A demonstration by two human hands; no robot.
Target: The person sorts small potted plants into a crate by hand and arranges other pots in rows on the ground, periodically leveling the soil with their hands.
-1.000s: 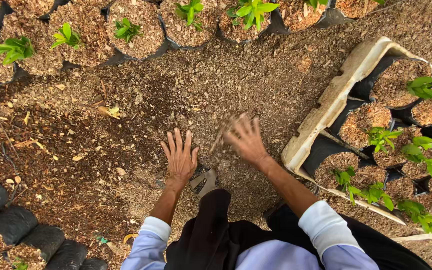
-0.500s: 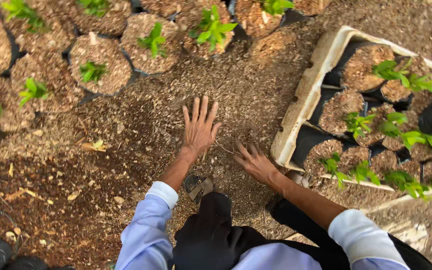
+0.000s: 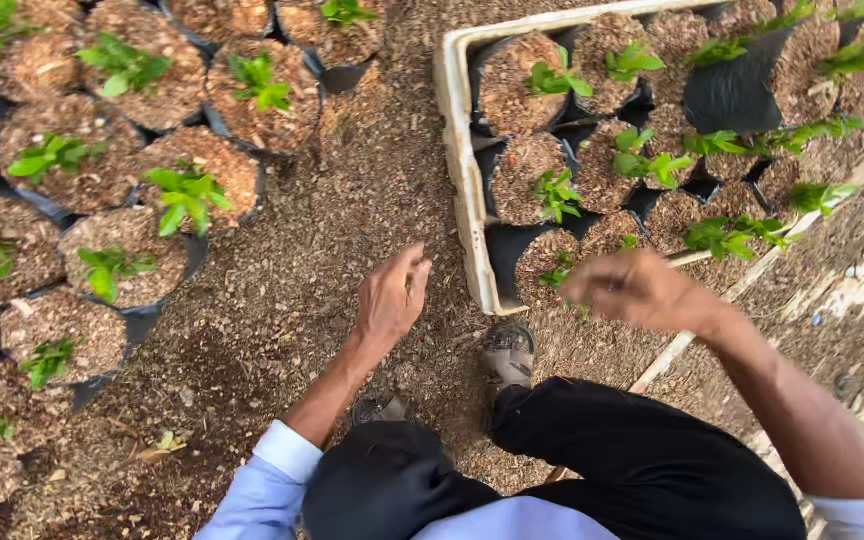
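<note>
Over bare, chip-strewn ground the left hand [image 3: 392,298] has drawn back from its spread, palm-down reach of half a second ago; it now hangs edge-on above the soil, fingers loosely together and holding nothing. Meanwhile the right hand [image 3: 637,290] has lifted off the ground and swung toward the white tray [image 3: 460,170], which has also come nearer the middle of the view as the head turned. That hand is blurred, its fingers curled inward, and whether anything is pinched in them I cannot tell.

Around the person, black grow bags [image 3: 187,200] of brown mulch with small green seedlings stand in rows at the left, well apart from either hand. More bagged seedlings [image 3: 552,195] fill the tray at the upper right. A shoe [image 3: 508,352] rests on the soil just below the tray's near corner, between the two hands, and dark trousers [image 3: 642,450] and pale blue sleeves [image 3: 267,485] fill the bottom edge.

Nearest the right hand is the tray's near-corner bag [image 3: 542,265], whose seedling lies just beside the curled fingertips; the wrist hides part of the tray's lower edge. No bag is touching the left hand, which has only loose soil beneath it
</note>
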